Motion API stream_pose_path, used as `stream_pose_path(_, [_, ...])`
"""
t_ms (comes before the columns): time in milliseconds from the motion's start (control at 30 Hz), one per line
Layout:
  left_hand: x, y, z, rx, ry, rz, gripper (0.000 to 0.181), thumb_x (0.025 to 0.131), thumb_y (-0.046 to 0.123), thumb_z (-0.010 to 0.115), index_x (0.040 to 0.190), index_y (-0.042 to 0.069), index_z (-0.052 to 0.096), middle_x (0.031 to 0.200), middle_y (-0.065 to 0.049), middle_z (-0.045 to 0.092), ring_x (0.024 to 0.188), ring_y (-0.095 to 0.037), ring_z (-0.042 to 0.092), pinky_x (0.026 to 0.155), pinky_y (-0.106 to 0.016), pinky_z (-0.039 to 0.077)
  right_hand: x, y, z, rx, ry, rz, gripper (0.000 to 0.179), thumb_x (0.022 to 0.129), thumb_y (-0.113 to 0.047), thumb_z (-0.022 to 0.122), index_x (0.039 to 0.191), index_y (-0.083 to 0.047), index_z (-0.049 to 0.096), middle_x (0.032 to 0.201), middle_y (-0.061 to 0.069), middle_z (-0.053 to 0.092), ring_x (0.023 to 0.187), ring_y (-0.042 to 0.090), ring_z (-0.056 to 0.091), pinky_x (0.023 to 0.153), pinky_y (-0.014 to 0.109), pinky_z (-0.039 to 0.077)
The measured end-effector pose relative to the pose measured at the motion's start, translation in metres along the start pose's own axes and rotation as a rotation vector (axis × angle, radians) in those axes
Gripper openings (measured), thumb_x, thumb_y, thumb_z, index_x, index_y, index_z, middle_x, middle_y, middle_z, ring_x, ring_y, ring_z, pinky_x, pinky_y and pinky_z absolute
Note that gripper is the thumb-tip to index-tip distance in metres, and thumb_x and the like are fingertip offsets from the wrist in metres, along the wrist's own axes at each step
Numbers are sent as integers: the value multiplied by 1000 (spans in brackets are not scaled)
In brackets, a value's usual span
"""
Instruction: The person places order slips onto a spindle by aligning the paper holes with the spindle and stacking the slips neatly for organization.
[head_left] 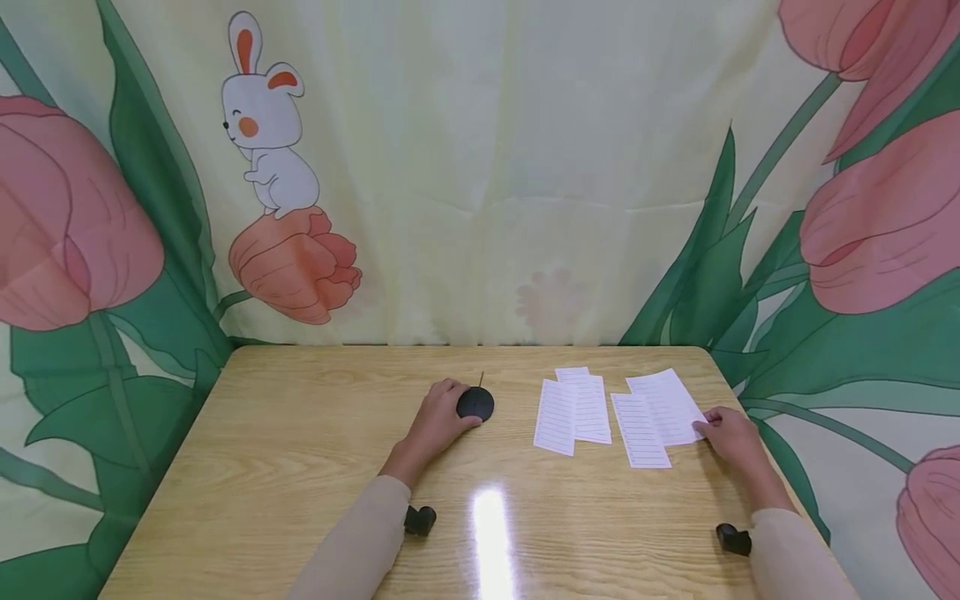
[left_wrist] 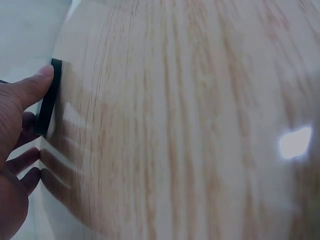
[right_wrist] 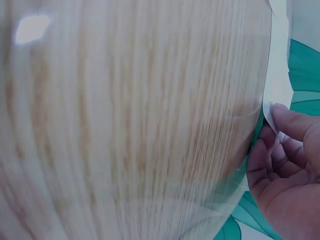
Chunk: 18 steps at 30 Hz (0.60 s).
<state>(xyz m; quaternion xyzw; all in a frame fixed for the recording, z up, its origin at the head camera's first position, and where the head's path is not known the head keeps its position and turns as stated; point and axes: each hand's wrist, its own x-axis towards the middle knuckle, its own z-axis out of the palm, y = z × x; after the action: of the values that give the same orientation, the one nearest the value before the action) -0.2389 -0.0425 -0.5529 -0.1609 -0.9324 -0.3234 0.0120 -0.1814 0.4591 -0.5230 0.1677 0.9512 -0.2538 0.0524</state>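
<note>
My left hand [head_left: 437, 419] grips the round black base of a bill spike [head_left: 476, 404], thumb and fingers at its left edge. A thin rod rises behind the disc. In the left wrist view the base [left_wrist: 48, 100] shows edge-on, with the thumb at its top. Near the table's right side, my right hand [head_left: 733, 435] pinches the lower right corner of a white lined paper slip [head_left: 667, 407]. That slip's corner bends up between thumb and fingers in the right wrist view. Another lined slip [head_left: 640, 432] overlaps its left edge.
Several more lined slips [head_left: 555, 417] overlap between the spike and the right-hand pair. All lie on a wood-grain table [head_left: 315, 433] with a bright reflection near the front. A curtain [head_left: 465, 167] printed with tulips and a rabbit hangs behind the table's back edge.
</note>
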Motion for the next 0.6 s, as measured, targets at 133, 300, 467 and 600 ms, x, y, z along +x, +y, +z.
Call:
stream_pose_path(133, [1,0,1,2,-3,0,62,87,37,84,137,6,64,135,-12,61,129,-32,54,106,-49,49,-2,2,-3,-6,17,-19,31,103,-15,59,115,14,57,105,31,60,95,40,52,82,49,45])
stream_pose_path(300, [1,1,-1,-3,1,-1,63,86,36,85,137,5,64,135,-13,61,129,-33,54,107,-49,49,-1,3,-5,-9,51,-50,30,104,-14,58,116,13,58,103,30,62,93,39,53,81,48,46])
stream_pose_path(467, [2,0,0,-6,-4,-2,63,87,36,84,137,5,64,135,-12,61,129,-32,54,107,-49,49,-2,4,-8,-18,110,-84,28,103,-13,59,112,13,59,99,28,63,89,38,55,76,45,46])
stream_pose_path(600, [2,0,0,-7,-8,-2,63,87,36,84,138,5,63,135,-12,61,129,-32,54,108,-49,48,-5,4,-11,-6,151,-85,28,103,-14,60,113,13,60,99,28,64,88,37,56,73,42,46])
